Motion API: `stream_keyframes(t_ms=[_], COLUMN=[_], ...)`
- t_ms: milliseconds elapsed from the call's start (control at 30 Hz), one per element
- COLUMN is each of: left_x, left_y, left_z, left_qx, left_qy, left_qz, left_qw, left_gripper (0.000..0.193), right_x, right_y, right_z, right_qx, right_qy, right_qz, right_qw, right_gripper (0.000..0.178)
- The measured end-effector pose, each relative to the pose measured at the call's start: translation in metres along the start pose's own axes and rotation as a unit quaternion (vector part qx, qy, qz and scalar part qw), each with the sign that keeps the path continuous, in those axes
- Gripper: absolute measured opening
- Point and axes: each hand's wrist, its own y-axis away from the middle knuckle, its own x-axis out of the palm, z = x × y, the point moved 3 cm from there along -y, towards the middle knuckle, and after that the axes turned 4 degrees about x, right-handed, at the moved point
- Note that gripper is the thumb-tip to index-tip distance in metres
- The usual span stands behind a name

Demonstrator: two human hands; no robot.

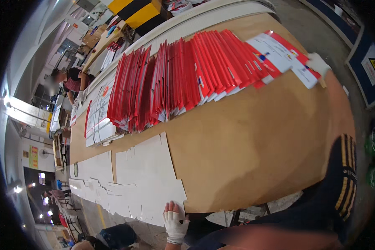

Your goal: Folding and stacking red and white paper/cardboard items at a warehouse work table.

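Observation:
My left hand (176,224), in a white glove with bare fingertips, lies with its fingers stretched on the near edge of a white sheet (148,171) with a stepped, cut outline. Far to the right, my right hand (318,64), also in a white glove, grips the edge of a red-and-white printed folder (305,74). This folder overlaps others at the right end of a long row of red folders (175,79), which stand leaning on one another. My right fingertips are partly hidden.
A brown board (254,146) covers the table. A strapped stack of white printed pieces (100,121) lies at the row's left end. Another person (73,81) works beyond the left side. A blue panel with a warning sign (371,66) stands at right. A yellow-and-black striped block (141,14) is behind.

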Motion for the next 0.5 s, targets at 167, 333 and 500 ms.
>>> stream_keyframes(t_ms=[167, 333, 500], left_x=[-0.008, -0.074, -0.102], left_y=[-0.007, -0.008, -0.005], left_z=[-0.001, -0.017, -0.061], left_qx=[0.031, -0.004, 0.179], left_qy=[0.070, 0.068, 0.072], left_qz=[-0.023, -0.163, -0.241], left_qw=[0.997, 0.984, 0.951], left_gripper=[0.049, 0.039, 0.026], right_x=[0.100, 0.098, 0.082], right_y=[-0.066, 0.066, 0.330], right_z=[0.143, 0.201, 0.366], right_qx=[-0.089, -0.091, -0.479], right_qy=[-0.211, -0.058, -0.145], right_qz=[0.025, -0.136, -0.002], right_qw=[0.973, 0.985, 0.866], right_gripper=[0.025, 0.038, 0.053])
